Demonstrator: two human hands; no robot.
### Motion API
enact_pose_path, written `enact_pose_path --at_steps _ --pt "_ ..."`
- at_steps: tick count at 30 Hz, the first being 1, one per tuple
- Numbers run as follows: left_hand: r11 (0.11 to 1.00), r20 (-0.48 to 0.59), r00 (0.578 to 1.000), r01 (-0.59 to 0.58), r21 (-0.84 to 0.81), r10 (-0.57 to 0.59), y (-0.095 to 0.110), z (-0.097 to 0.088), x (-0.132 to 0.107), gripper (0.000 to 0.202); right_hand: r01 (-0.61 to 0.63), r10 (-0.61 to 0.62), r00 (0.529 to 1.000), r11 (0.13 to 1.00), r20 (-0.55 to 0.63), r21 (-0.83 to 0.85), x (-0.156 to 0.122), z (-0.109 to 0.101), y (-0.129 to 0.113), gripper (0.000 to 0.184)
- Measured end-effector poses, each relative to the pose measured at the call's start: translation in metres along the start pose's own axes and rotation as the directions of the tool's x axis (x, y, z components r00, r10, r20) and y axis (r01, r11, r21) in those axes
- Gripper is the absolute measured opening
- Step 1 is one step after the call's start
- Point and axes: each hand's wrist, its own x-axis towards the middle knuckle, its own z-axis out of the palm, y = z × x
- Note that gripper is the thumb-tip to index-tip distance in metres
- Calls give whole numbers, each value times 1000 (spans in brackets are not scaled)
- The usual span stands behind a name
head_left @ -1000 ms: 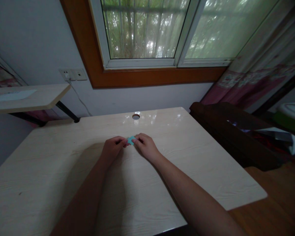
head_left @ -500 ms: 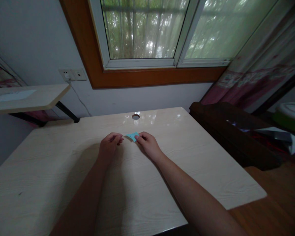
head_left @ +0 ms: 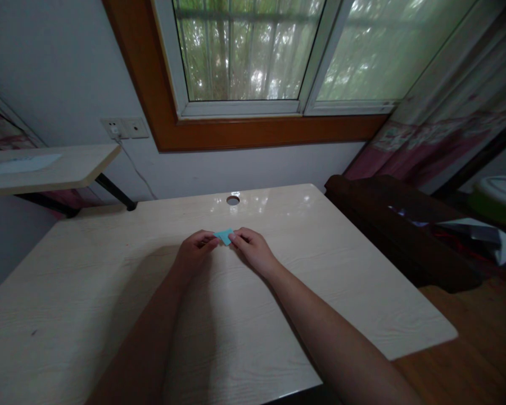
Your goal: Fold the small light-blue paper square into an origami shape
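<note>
A small folded piece of turquoise paper (head_left: 225,236) lies near the middle of the pale wooden table (head_left: 109,292). My right hand (head_left: 253,251) pinches its right edge with curled fingers. My left hand (head_left: 196,252) has its fingers curled too, and their tips touch the paper's left side. Both forearms reach in from the bottom of the view.
A round cable hole (head_left: 233,199) sits near the table's far edge, below the window (head_left: 244,56). A side shelf (head_left: 46,166) juts out at the left. Dark wooden furniture (head_left: 388,225) with papers stands right of the table.
Half a second ago my left hand was off the paper; it has come back to its left side. My right hand kept hold and shifted the paper slightly left and nearer.
</note>
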Motion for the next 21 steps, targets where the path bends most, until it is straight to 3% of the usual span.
enact_pose_path --at_steps 4,11,21 --pt "999 26 999 -21 35 20 2 0 -2 21 46 -44 998 998 53 -40 -1 0 -2 26" --pt "999 2 1000 -19 26 19 4 -1 -4 23 48 -46 998 998 48 -48 -1 0 -4 24" --pt "998 -107 992 60 -30 -63 5 -4 -1 24 33 -32 999 998 36 -46 -2 1 -3 21"
